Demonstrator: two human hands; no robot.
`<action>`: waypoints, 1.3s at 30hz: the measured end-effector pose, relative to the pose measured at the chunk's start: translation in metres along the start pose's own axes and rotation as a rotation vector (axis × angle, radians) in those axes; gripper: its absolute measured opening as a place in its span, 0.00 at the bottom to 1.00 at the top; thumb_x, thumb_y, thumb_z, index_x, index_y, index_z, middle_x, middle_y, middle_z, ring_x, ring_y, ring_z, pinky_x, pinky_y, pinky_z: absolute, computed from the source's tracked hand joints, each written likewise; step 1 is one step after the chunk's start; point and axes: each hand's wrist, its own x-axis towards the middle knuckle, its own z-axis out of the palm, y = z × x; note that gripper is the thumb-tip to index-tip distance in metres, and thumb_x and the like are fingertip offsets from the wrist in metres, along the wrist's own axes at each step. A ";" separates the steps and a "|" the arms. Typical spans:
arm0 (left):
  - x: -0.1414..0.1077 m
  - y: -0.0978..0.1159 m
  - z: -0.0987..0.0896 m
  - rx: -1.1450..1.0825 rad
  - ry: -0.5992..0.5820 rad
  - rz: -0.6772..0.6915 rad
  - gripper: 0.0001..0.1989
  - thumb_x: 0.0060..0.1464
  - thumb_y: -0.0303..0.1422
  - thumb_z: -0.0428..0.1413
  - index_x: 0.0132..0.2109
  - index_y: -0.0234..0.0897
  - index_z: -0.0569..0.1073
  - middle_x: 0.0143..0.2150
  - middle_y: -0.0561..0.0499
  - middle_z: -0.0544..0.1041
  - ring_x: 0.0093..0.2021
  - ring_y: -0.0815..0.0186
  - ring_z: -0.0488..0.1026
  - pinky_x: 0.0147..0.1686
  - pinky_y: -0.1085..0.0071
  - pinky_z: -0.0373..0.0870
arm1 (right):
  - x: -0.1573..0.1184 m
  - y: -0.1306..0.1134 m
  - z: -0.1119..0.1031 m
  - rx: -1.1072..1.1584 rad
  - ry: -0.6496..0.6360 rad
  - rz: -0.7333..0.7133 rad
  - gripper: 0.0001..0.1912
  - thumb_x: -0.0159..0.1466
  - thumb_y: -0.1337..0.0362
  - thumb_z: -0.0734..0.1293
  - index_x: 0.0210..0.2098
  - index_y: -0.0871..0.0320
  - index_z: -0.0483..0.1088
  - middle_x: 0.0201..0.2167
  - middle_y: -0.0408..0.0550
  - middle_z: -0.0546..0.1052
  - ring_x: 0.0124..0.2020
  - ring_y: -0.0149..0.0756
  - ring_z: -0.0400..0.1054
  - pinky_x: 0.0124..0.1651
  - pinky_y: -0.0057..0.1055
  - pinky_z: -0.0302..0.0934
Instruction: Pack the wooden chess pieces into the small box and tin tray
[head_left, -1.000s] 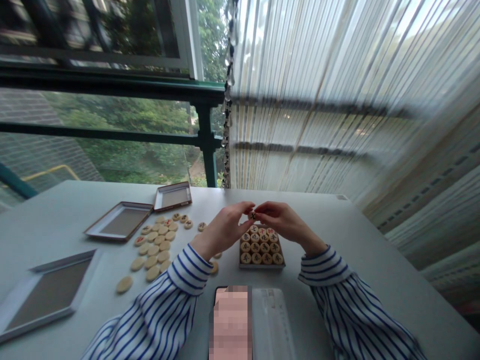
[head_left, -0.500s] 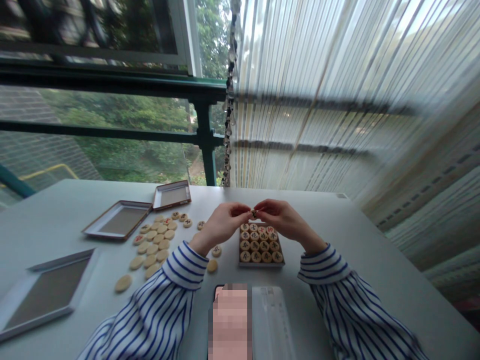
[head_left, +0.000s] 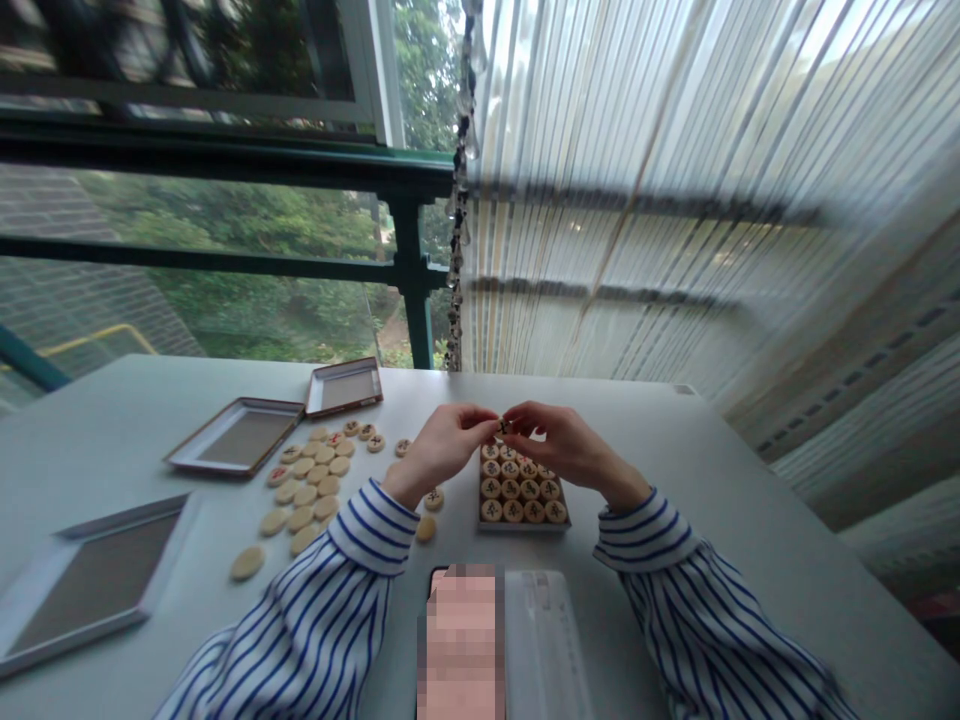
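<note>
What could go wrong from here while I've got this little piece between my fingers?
The small round piece is held by the fingertips of the left hand and right hand, so it could slip and drop near the box. The left sleeve comes close to the loose pieces, so sweeping that arm sideways might scatter some. The right hand partly hides the box's far row, so a tilted piece there could go unnoticed.

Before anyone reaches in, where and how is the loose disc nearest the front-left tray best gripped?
Grip the disc by its rim, thumb and fingertip on opposite sides, coming from above, probably with the left hand once free. It lies flat on the table, apart from the other discs, so its edge looks exposed.
</note>
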 end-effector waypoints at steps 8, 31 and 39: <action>-0.001 -0.001 0.004 0.038 0.018 -0.022 0.10 0.48 0.32 0.53 0.36 0.32 0.75 0.32 0.47 0.78 0.33 0.65 0.73 0.36 0.67 0.69 | -0.002 0.002 0.000 -0.131 -0.008 -0.037 0.12 0.57 0.60 0.64 0.39 0.57 0.69 0.29 0.44 0.75 0.30 0.29 0.67 0.34 0.27 0.59; 0.001 -0.007 0.007 0.145 -0.024 -0.015 0.14 0.51 0.34 0.50 0.40 0.32 0.75 0.33 0.47 0.78 0.32 0.66 0.73 0.35 0.71 0.68 | -0.002 0.001 -0.003 -0.322 -0.052 -0.048 0.11 0.58 0.60 0.63 0.38 0.57 0.70 0.31 0.46 0.74 0.32 0.31 0.66 0.35 0.27 0.58; 0.000 -0.009 0.002 0.456 0.085 0.020 0.14 0.52 0.32 0.49 0.42 0.33 0.75 0.40 0.47 0.78 0.40 0.65 0.73 0.42 0.72 0.67 | -0.003 0.004 -0.006 -0.345 -0.042 0.003 0.12 0.58 0.59 0.63 0.39 0.57 0.70 0.31 0.47 0.75 0.32 0.31 0.67 0.35 0.27 0.59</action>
